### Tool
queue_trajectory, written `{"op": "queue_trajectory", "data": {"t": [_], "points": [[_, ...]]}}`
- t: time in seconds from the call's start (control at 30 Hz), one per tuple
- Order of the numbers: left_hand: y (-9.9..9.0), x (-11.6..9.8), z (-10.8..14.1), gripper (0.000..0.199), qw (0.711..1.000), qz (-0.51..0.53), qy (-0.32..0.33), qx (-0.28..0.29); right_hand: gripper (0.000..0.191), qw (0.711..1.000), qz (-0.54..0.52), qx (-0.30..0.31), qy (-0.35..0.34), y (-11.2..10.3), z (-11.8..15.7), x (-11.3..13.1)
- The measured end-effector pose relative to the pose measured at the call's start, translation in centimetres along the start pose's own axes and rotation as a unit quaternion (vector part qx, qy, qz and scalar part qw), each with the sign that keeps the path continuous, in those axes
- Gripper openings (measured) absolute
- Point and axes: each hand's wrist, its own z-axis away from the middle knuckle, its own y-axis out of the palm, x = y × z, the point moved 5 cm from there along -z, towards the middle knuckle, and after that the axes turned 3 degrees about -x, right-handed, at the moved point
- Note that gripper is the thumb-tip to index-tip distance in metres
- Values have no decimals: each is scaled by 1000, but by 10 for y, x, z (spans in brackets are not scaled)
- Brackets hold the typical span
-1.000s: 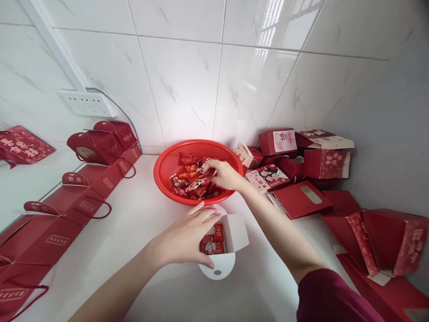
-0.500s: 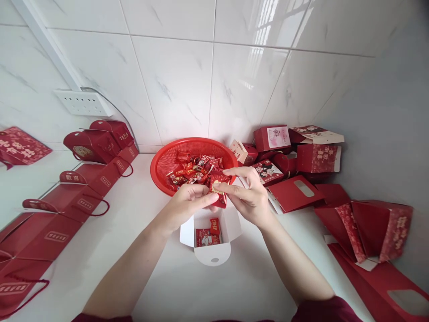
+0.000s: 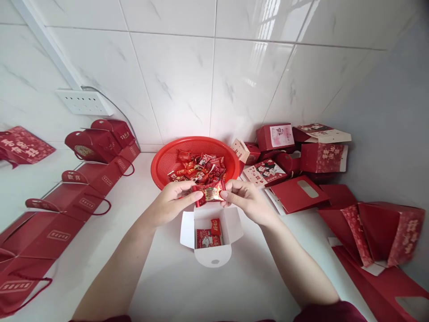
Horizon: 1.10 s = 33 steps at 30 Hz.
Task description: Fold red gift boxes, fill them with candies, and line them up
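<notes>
Between my two hands a red-and-gold wrapped candy [image 3: 211, 193] is stretched out level, its printed face toward me. My left hand [image 3: 172, 202] pinches its left end with thumb and fingers. The right end is pinched by my right hand [image 3: 246, 200]. Just below stands an open white-lined box [image 3: 231, 235] with its flaps spread; a red printed packet [image 3: 204, 239] and a smaller red candy [image 3: 216, 226] lie inside. Behind my hands sits a red plastic basket [image 3: 161, 163] holding many red wrapped candies [image 3: 201, 166].
A row of dark red gift boxes [image 3: 63, 194] with cord handles lines the left side. More red boxes [image 3: 323, 158] are heaped at the right, with folded cartons [image 3: 375, 232] nearer. A white socket strip [image 3: 83, 103] is on the tiled wall [image 3: 174, 80] behind.
The wrapped candy has turned from upright to lengthwise across. My right hand has come down from its upper edge to its right end, and my left hand has shifted slightly left.
</notes>
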Motion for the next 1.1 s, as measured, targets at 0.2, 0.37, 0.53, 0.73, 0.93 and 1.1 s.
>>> {"op": "queue_trajectory", "data": {"t": [0.2,0.37,0.53,0.73,0.93,1.1], "points": [[-3,-1,-1,26,999,-6,28,-24,30,1000,0,20,10,1,1,2],[-1,-1,-1,25,999,-15,34,-18,27,999,34,16,-35,0,4,7],[-3,-3,-2,26,998,-51,41,-21,27,993,97,2,-62,-1,5,10],[-1,-6,0,28,994,-101,42,1,21,996,78,20,-49,4,2,1],[-1,-7,5,25,986,-167,9,22,14,985,161,17,-54,0,9,8],[-21,-16,13,23,974,-222,2,-52,7,941,306,137,-40,14,19,5]]}}
